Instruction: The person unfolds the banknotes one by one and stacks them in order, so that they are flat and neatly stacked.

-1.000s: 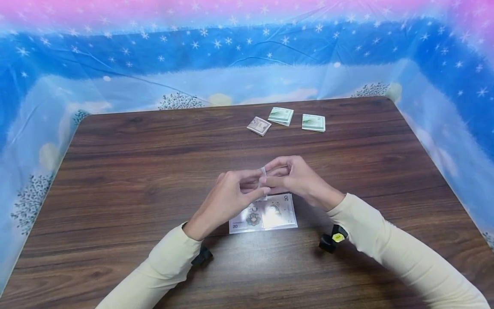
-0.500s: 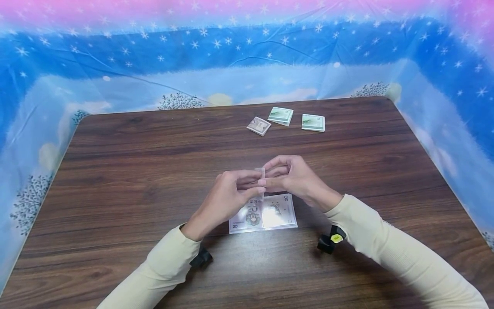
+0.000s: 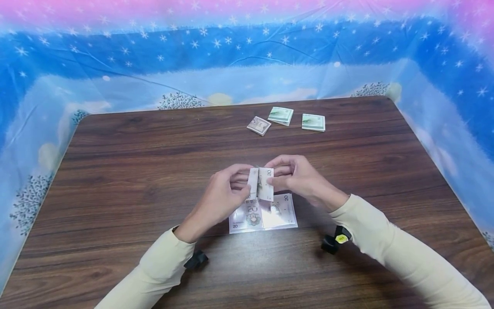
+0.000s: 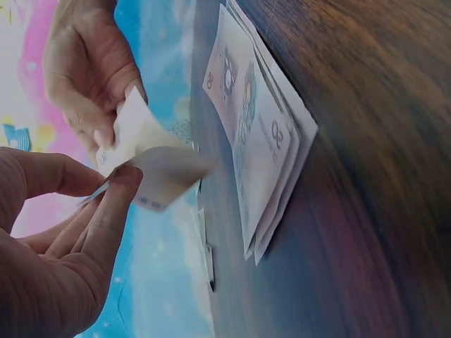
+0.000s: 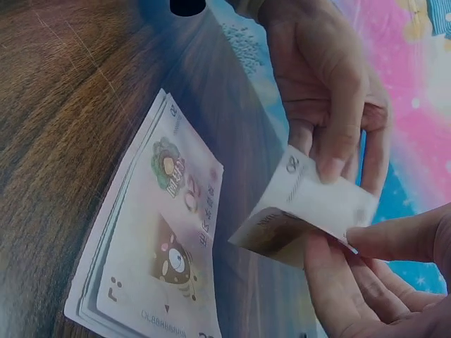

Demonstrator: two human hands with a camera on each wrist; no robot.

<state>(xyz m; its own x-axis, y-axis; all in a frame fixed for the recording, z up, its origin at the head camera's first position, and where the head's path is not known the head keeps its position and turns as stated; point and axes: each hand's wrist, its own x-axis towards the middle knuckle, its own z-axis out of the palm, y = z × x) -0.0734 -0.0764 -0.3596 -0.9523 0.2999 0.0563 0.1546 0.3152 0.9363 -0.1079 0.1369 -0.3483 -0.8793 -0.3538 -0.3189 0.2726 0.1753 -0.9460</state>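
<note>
The note [image 3: 266, 193] has turned from a narrow strip, nearly edge-on, into two panels facing the head camera, and the left hand [image 3: 220, 193] has drawn slightly away from the right hand [image 3: 305, 179]. Each hand pinches its own side of the note between thumb and fingers, holding it up off the table [image 3: 127, 184] and apart from the stack [image 3: 279, 216], which lies flat on the near side. With a crease showing between the panels, the fold seems slackened rather than pressed flat, so this note looks unfinished. Beyond the hands lie a folded brown note [image 3: 259, 125] and two folded green notes [image 3: 313, 122]
</note>
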